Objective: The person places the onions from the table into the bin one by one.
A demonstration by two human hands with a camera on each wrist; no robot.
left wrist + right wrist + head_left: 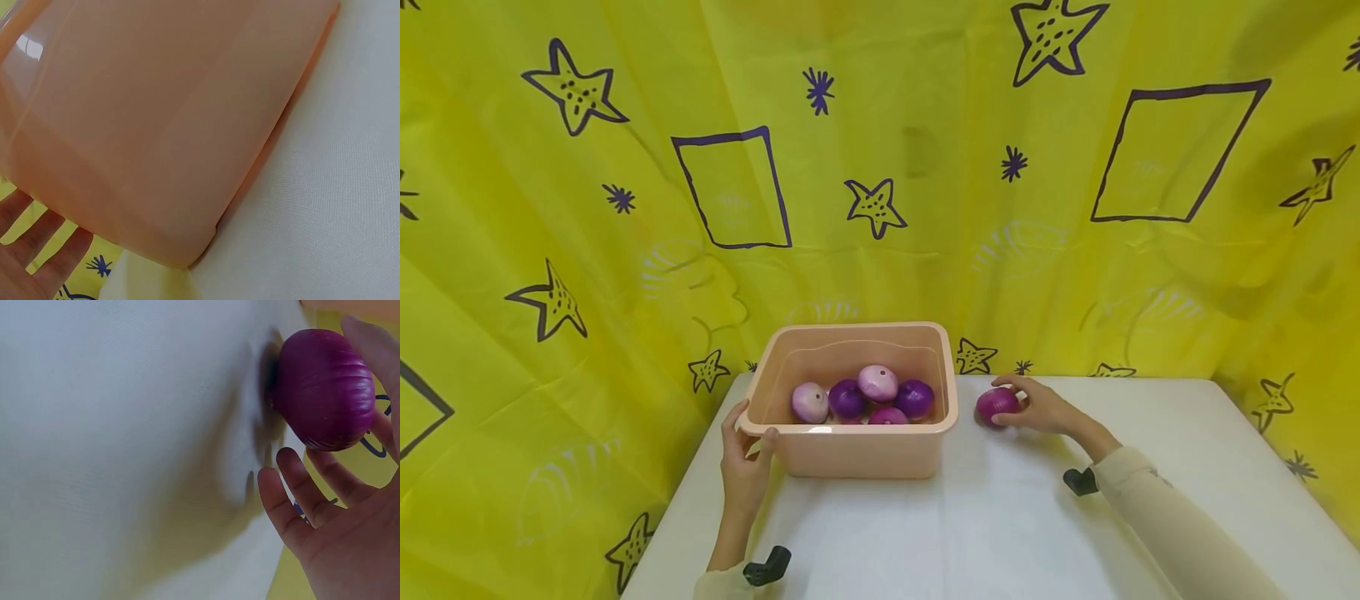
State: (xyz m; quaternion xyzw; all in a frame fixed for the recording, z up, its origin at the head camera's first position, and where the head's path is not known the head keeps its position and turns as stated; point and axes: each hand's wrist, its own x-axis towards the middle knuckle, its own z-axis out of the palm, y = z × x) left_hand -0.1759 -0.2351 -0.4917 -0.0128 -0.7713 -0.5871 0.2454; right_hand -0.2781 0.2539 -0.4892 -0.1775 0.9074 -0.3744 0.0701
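Note:
A peach plastic bin stands on the white table with several toy-like onions inside: pale pink ones, dark purple ones and a magenta one. My left hand grips the bin's front left corner, thumb at the front rim and fingers along the left side. To the right of the bin, my right hand holds a magenta red onion between thumb and index finger. In the right wrist view the onion is close to the tabletop, while the other fingers are spread below it.
The white-covered table reaches back to a yellow curtain printed with stars and frames. More curtain hangs at both sides. Dark wrist-worn pieces show at both sleeves.

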